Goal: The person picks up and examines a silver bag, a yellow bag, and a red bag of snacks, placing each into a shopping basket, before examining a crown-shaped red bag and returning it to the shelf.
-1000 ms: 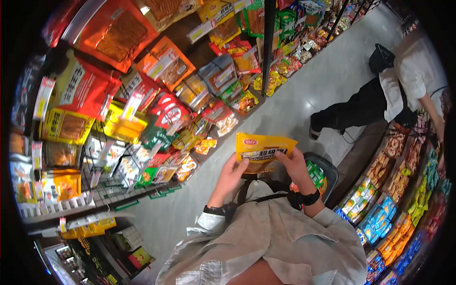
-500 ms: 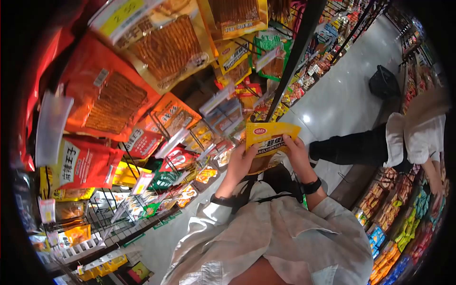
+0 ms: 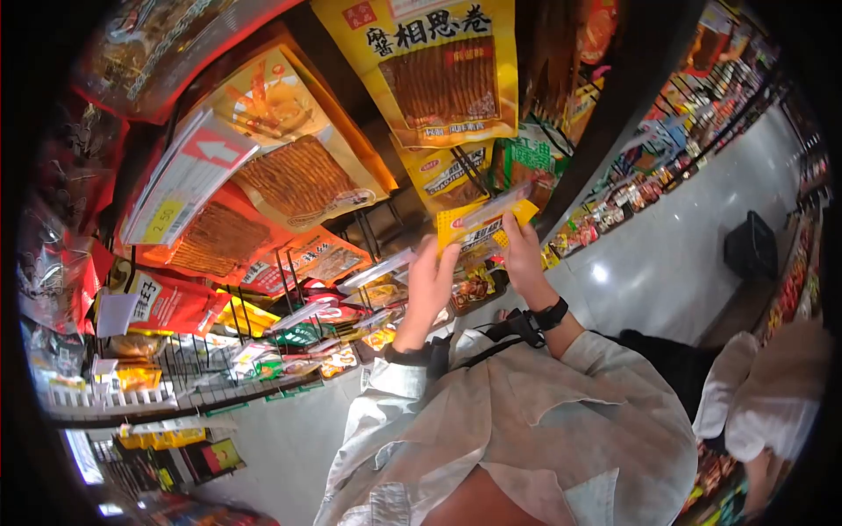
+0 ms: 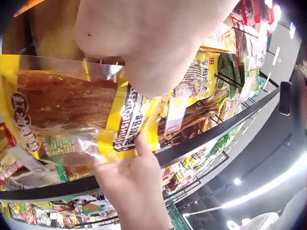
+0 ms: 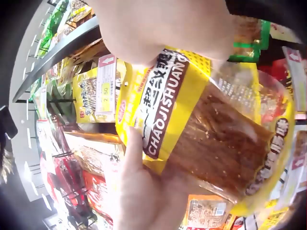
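Both hands hold a yellow snack packet [image 3: 456, 225] up in front of a hanging rack. Its clear window shows flat brown strips [image 5: 216, 141], and black lettering runs across its yellow band. My left hand [image 3: 427, 289] pinches one side, thumb on the front. The opposite side is pinched by my right hand [image 3: 526, 263]. In the left wrist view the right hand [image 4: 132, 184] shows below the packet, thumb on the lettering. A similar yellow packet [image 3: 449, 180] hangs just behind and above the held one.
Large snack packets [image 3: 443, 83] hang on wire hooks, with a price tag [image 3: 180, 188] jutting out at left. A dark rack post [image 3: 614, 114] stands to the right. Beyond it, a black basket [image 3: 750, 247] sits on the floor. Another person [image 3: 772, 394] is close at my right.
My hands have brought the packet up and closer to the hanging rack, and it now appears more tilted. The head view has shifted toward the rack. Both hands have kept their grip.
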A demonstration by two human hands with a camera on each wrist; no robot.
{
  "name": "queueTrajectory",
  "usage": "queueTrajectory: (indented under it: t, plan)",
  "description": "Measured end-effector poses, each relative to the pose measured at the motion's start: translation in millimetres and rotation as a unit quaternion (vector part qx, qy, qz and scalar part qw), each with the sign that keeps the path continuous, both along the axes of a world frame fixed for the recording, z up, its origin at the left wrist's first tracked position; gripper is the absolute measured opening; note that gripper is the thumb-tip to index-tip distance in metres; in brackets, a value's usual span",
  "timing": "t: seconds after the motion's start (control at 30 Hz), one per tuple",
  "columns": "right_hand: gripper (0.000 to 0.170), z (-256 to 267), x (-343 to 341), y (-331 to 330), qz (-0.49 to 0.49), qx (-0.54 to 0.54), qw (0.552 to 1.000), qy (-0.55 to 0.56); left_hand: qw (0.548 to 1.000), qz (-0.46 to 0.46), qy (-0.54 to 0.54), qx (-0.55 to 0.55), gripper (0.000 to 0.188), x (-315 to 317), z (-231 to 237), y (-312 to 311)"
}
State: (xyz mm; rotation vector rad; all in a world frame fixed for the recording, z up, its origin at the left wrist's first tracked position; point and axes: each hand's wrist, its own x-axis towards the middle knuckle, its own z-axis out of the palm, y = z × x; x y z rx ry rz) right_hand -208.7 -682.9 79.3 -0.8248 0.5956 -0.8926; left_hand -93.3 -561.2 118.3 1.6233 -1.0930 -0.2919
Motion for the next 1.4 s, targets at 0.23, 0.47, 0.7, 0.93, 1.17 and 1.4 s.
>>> queueTrajectory:
  t: [0.23,0.47,0.7,0.93,1.17,1.4]
  plan:
    - [0.028,-2,2,-34,0.075,-0.066,0.994,0.032,0.995,0.084,0.042,-0.023,0.021,-11,-6,-21]
    - [0.03,-24,4,-51,0.106,-0.072,0.99,0.06,0.979,0.143,0.146,-0.02,0.025,-26,-28,-27]
    - [0.031,-2,0,-47,0.102,-0.069,0.989,0.078,0.977,0.148,0.152,0.02,0.028,-26,-22,-20]
    - [0.023,2,3,-49,0.085,-0.14,0.984,0.074,0.976,0.185,0.102,-0.055,0.034,-33,-24,-33]
    - [0.025,-39,13,-60,0.076,-0.196,0.97,0.124,0.959,0.217,0.182,0.016,0.036,-30,-27,-37]
    - [0.056,-24,50,-63,-0.012,-0.198,0.979,0.048,0.946,0.243,0.216,-0.005,0.045,20,-24,-81]
